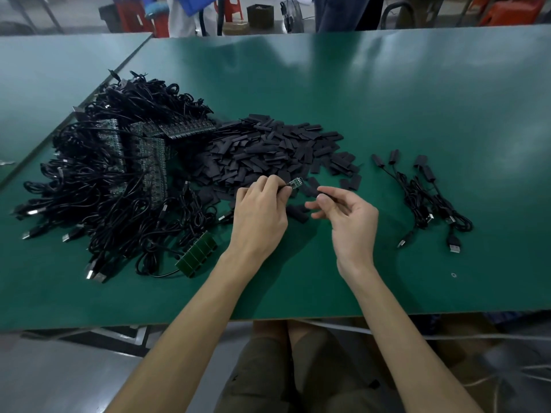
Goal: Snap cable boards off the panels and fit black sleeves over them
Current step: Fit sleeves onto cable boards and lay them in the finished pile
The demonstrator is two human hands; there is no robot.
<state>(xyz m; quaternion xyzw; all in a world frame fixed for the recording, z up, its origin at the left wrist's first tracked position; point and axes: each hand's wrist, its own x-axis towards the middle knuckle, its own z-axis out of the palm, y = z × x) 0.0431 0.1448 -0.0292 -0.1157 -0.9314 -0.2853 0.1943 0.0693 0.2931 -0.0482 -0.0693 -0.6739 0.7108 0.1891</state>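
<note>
My left hand pinches a small cable board by its cable end, with the board sticking out to the right above the table. My right hand is just right of it, thumb and forefinger pinching a black sleeve near the board. A big heap of black sleeves lies behind both hands. To the left sits a tangle of black USB cables with green board panels in it. A short green panel strip lies left of my left forearm.
Three sleeved cables lie in a bunch at the right. The green table runs far back; its front edge is near my lap. A second table adjoins at the left. People and red stools stand beyond the far edge.
</note>
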